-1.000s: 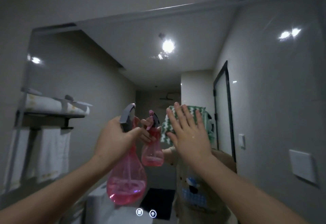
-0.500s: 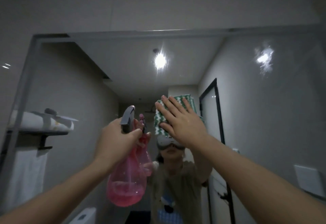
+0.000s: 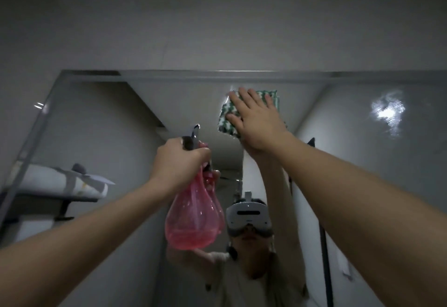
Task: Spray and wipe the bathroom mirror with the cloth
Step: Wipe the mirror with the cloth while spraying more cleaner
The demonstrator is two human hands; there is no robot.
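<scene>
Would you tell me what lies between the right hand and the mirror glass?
The green-and-white cloth, pressed flat under the right hand against the mirror, in the head view.

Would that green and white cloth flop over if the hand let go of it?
Probably. The cloth looks soft, and only the flat right hand pins it to the mirror. Released, it would likely drop. It seems light.

Grey wall [image 3: 217,28] filling the upper view, dim light lying over everything, dark shelf [image 3: 48,200] holding folded towels [image 3: 60,182] at left, bright glare [image 3: 387,113] glinting at right
</scene>
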